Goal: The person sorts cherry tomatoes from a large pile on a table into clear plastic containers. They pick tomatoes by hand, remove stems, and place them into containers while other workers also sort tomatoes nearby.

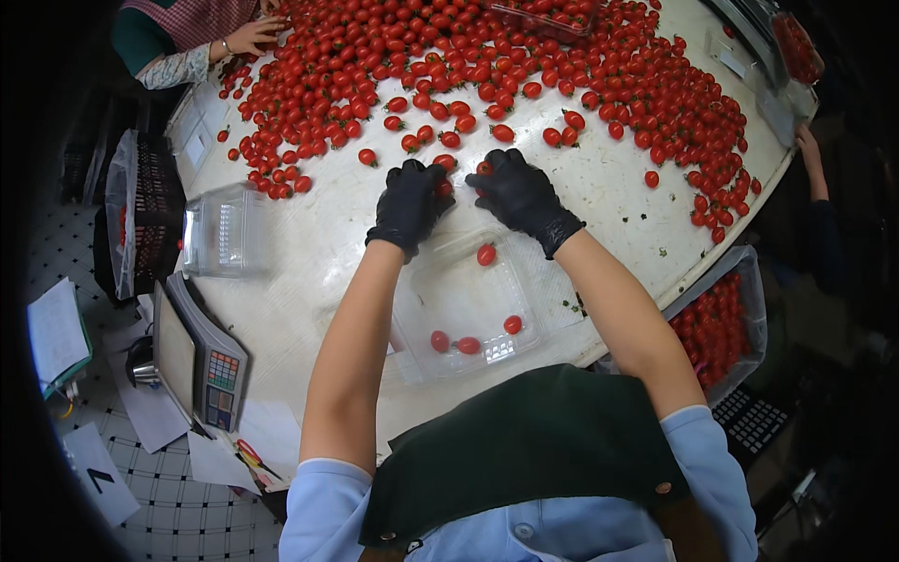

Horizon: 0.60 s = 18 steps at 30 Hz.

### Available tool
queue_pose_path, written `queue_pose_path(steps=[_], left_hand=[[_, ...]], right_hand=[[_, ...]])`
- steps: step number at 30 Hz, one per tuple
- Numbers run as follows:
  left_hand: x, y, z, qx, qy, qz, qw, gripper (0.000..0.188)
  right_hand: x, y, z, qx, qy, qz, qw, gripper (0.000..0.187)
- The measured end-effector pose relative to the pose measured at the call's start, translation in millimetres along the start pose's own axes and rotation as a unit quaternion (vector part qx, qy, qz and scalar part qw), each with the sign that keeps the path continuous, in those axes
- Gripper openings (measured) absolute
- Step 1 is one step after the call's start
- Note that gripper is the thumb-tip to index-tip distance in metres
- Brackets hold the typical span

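Note:
My left hand point(409, 203), in a black glove, is closed round small cherry tomatoes point(444, 188) at the near edge of the spread. Facing it, my right hand point(521, 195), also gloved in black, curls its fingers on another cherry tomato point(484, 169). Just below both hands, between my forearms, lies a clear plastic container point(426, 302) with several cherry tomatoes point(468, 346) in it. A large heap of red cherry tomatoes point(375, 42), many with green stems, spreads over the white table point(309, 229) beyond my hands.
Empty clear containers point(225, 231) stand stacked at the left, above a weighing scale point(201, 351). Red-handled scissors point(253, 456) lie near papers. A lined crate of tomatoes point(721, 323) sits off the right edge. Co-workers' hands show at far left point(253, 37) and right point(807, 150).

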<state>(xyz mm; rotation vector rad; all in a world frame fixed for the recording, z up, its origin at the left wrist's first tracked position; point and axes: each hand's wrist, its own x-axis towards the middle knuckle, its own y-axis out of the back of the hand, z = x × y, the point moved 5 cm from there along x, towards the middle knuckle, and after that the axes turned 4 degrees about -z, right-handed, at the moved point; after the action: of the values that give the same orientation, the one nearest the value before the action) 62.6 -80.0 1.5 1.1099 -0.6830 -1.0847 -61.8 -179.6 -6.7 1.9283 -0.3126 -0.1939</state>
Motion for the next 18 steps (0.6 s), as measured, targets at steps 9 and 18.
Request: queue_pose_path(steps=[9, 18], left_hand=[[-30.7, 20.1, -9.9, -0.199, 0.049, 0.082, 0.975, 0.025], [-120.5, 38.4, 57.7, -0.225, -0.003, -0.090, 0.970, 0.034]], right_hand=[[-72.9, 23.7, 15.1, 0.545, -0.235, 0.105, 0.798, 0.033], [-120.5, 40.4, -79.5, 0.354, 0.023, -0.035, 0.934, 0.044]])
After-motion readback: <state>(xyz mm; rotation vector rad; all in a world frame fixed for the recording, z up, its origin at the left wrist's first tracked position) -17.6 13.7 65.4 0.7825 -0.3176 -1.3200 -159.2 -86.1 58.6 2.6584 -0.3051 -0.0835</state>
